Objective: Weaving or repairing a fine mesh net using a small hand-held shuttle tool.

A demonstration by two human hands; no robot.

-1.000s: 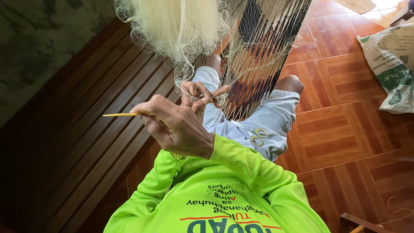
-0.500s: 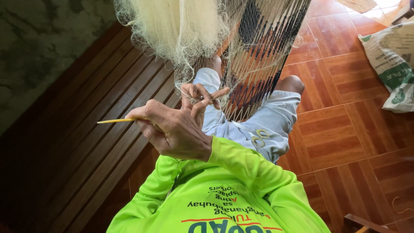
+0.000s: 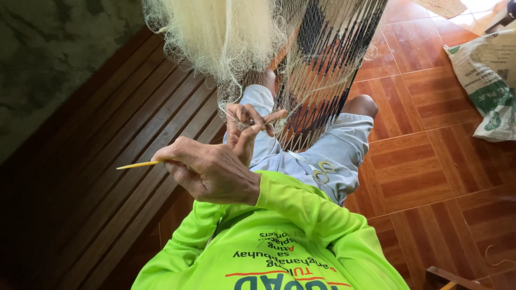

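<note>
The right hand [image 3: 215,172] has its grip closed on a yellow netting needle [image 3: 141,165], whose tip juts leftward from the fist. Just beyond it, the left hand [image 3: 244,126] pinches the pale fishing net [image 3: 236,37] hanging above the knees. A printed sack [image 3: 486,80] lies on the tiled floor [image 3: 430,172]. The right hand hides part of the left.

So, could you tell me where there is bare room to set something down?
Bare tiled floor lies between the knee and the sack; wooden slats left of the right hand are free. The net crowds the lap.
</note>
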